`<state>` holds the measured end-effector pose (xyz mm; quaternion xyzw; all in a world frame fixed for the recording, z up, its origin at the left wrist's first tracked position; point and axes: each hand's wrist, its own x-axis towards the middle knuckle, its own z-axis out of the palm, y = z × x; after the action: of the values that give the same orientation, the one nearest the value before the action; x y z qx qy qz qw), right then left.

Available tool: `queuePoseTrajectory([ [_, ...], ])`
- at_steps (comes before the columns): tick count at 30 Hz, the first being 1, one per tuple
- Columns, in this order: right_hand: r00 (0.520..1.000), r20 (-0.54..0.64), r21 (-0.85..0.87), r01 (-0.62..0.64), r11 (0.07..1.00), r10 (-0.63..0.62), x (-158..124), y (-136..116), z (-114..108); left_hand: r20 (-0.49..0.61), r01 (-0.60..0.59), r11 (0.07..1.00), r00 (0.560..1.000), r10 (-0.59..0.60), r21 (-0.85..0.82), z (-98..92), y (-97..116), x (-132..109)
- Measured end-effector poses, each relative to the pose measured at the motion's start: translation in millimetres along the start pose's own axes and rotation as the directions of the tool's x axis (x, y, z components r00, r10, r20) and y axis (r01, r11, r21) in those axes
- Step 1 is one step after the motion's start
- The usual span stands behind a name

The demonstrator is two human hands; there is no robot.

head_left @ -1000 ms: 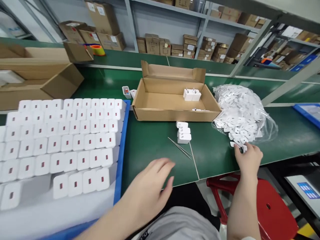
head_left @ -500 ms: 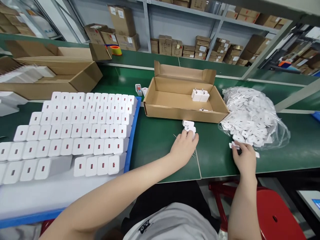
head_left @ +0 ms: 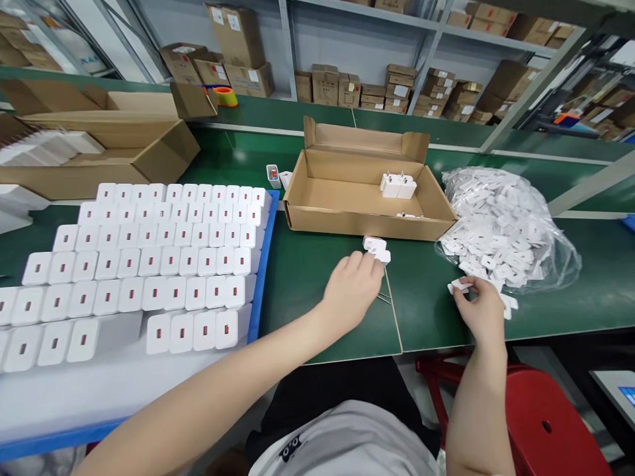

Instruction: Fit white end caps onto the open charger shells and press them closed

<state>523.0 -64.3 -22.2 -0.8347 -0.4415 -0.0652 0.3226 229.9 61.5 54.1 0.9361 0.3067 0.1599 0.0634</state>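
My left hand [head_left: 353, 289] is curled, knuckles up, over the green bench. Its fingertips are hidden, so whatever they hold cannot be made out. Just beyond its fingers lies a small group of white plug pieces [head_left: 374, 244]. Thin metal rods [head_left: 384, 298] show beside the hand, near the bench seam. Between the thumb and fingers of my right hand [head_left: 480, 309] is a small flat white plastic piece [head_left: 459, 286]. Other loose white pieces [head_left: 508, 304] lie by that hand, at the mouth of a clear bag [head_left: 510, 225] full of similar ones.
An open cardboard box [head_left: 347, 223] with several white plugs [head_left: 398, 186] stands ahead. To the left, rows of white charger housings [head_left: 159, 258] fill a blue-edged tray [head_left: 265, 254]. Another carton [head_left: 163, 152] sits behind them. A red stool [head_left: 550, 423] is below the bench at right.
My left hand has drawn back slightly to the left, showing more of the white plug pieces. My right hand has shifted slightly left with the flat piece, and more loose pieces show beside it.
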Motion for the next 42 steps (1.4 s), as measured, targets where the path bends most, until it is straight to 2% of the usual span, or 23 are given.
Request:
queuePoseTrajectory([
  [1, 1.0, -0.012, 0.011, 0.017, 1.0, -0.016, -3, -9, -5, -0.017, 0.039, 0.996, 0.999, -0.04, -0.086, -6.9, -4, -6],
  [2, 0.999, -0.032, 0.046, 0.037, 0.998, -0.036, -7, -21, -10, -0.023, 0.089, 0.967, 0.995, -0.097, -0.238, -13.0, -8, -14],
  [3, 0.997, -0.059, 0.119, 0.058, 0.991, -0.051, -13, -34, -16, 0.012, 0.156, 0.865, 0.985, -0.171, -0.477, -17.9, -12, -21],
  [4, 0.994, -0.086, 0.219, 0.083, 0.972, -0.065, -21, -50, -21, 0.1, 0.225, 0.675, 0.97, -0.22, -0.702, -21.4, -14, -29],
  [5, 0.99, -0.121, 0.398, 0.111, 0.911, -0.068, -29, -67, -26, 0.213, 0.291, 0.415, 0.951, -0.224, -0.862, -23.2, -16, -37],
  [6, 0.99, -0.125, 0.569, 0.128, 0.812, -0.068, -38, -84, -30, 0.32, 0.348, 0.148, 0.93, -0.183, -0.926, -23.4, -17, -44],
  [7, 0.99, -0.103, 0.695, 0.142, 0.705, -0.098, -48, -101, -34, 0.402, 0.398, -0.06, 0.908, -0.115, -0.915, -22.2, -17, -50],
  [8, 0.986, -0.058, 0.774, 0.143, 0.616, -0.155, -56, -116, -36, 0.46, 0.44, -0.215, 0.887, -0.049, -0.872, -19.9, -17, -55],
  [9, 0.972, -0.013, 0.823, 0.144, 0.549, -0.236, -64, -129, -36, 0.499, 0.473, -0.325, 0.867, 0.003, -0.819, -17.0, -17, -60],
  [11, 0.916, 0.052, 0.876, 0.149, 0.459, -0.397, -78, -147, -33, 0.541, 0.513, -0.449, 0.838, 0.076, -0.731, -11.2, -17, -66],
  [14, 0.863, 0.087, 0.907, 0.138, 0.397, -0.498, -91, -160, -22, 0.525, 0.525, -0.475, 0.839, 0.146, -0.707, -7.1, -18, -72],
  [18, 0.861, 0.119, 0.913, 0.101, 0.395, -0.495, -100, -161, -11, 0.483, 0.512, -0.446, 0.855, 0.187, -0.734, -9.5, -20, -77],
  [21, 0.872, 0.129, 0.919, 0.074, 0.386, -0.473, -102, -161, -7, 0.498, 0.517, -0.43, 0.851, 0.166, -0.74, -10.5, -20, -79],
  [25, 0.891, 0.107, 0.92, 0.08, 0.384, -0.441, -101, -162, -4, 0.512, 0.512, -0.336, 0.853, 0.097, -0.79, -10.8, -20, -80],
  [30, 0.899, 0.14, 0.918, 0.039, 0.395, -0.415, -99, -164, 1, 0.454, 0.455, -0.127, 0.89, 0.035, -0.882, -21.2, -23, -78],
  [32, 0.901, 0.178, 0.884, 0.03, 0.466, -0.396, -95, -161, 3, 0.462, 0.462, -0.074, 0.887, 0.018, -0.884, -25.3, -24, -77],
  [34, 0.904, 0.203, 0.783, 0.08, 0.617, -0.375, -89, -156, 6, 0.475, 0.474, -0.043, 0.88, 0.001, -0.879, -25.9, -24, -77],
  [37, 0.899, 0.204, 0.544, 0.225, 0.809, -0.387, -78, -145, 10, 0.452, 0.447, -0.093, 0.891, -0.036, -0.89, -20.6, -25, -79],
  [40, 0.856, 0.224, 0.413, 0.35, 0.841, -0.467, -71, -135, 14, 0.4, 0.384, -0.196, 0.915, -0.048, -0.902, -15.1, -24, -81],
  [42, 0.791, 0.289, 0.404, 0.41, 0.818, -0.539, -71, -131, 14, 0.362, 0.347, -0.194, 0.931, -0.048, -0.918, -14.1, -22, -82],
])
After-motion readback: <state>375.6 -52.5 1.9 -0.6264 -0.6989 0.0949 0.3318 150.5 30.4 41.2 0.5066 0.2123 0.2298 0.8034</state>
